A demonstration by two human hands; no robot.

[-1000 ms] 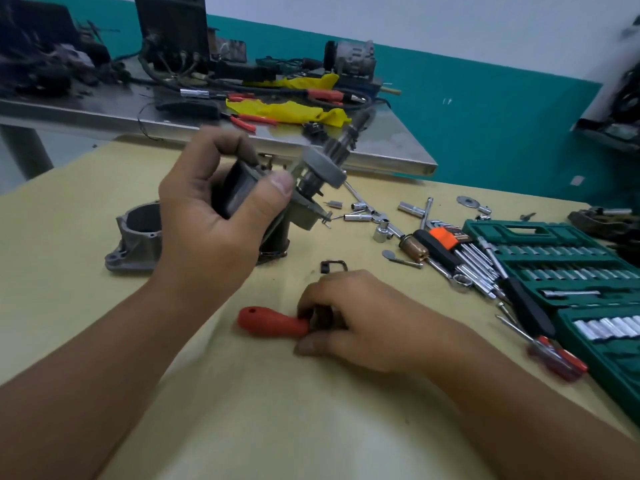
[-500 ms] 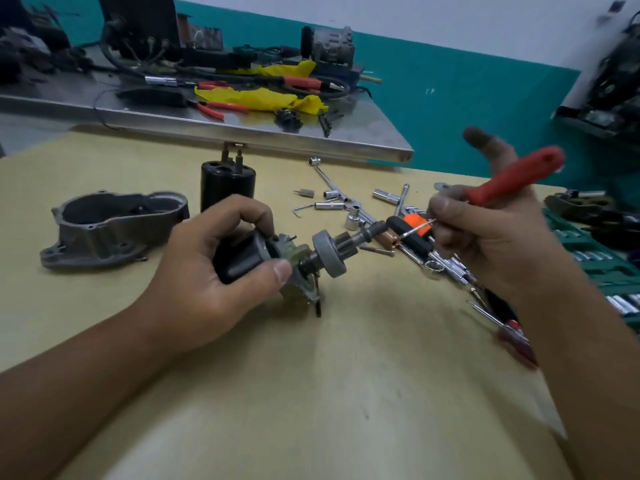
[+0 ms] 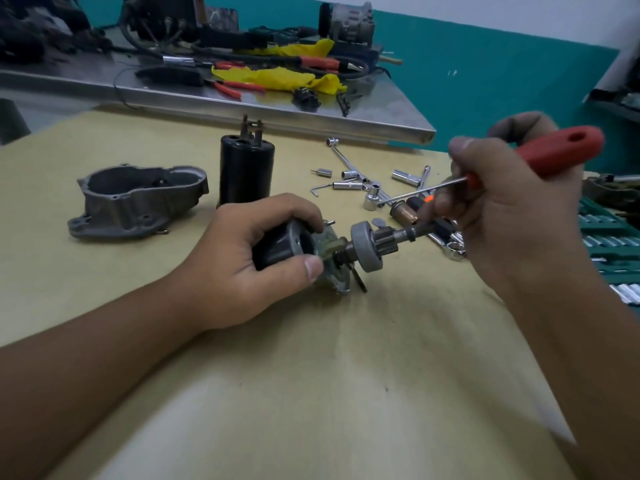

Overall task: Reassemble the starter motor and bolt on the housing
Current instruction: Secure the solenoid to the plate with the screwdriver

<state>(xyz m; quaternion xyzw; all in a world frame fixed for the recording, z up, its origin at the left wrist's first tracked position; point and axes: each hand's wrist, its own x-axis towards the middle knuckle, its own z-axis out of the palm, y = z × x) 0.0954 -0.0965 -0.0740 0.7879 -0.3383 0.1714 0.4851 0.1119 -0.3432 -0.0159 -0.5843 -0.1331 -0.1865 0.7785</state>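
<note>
My left hand (image 3: pixel 249 261) grips the black body of the starter sub-assembly (image 3: pixel 332 249), which lies sideways just above the table; its grey disc and pinion gear (image 3: pixel 372 245) point right. My right hand (image 3: pixel 502 216) holds a red-handled screwdriver (image 3: pixel 554 155), whose thin shaft slants down to the left, and its fingertips touch the end of the pinion shaft. The grey cast housing (image 3: pixel 138 199) lies open side up at the left. A black cylindrical motor body (image 3: pixel 246 171) stands upright behind my left hand.
Loose sockets, an extension bar and a hex key (image 3: pixel 360 181) lie scattered behind the assembly. A green socket case (image 3: pixel 609 244) sits at the right edge. A steel bench (image 3: pixel 311 109) with pliers, cables and yellow cloth runs along the back.
My right hand picked the red screwdriver up off the table and raised it to the right. My left hand lowered the assembly and turned it sideways.
</note>
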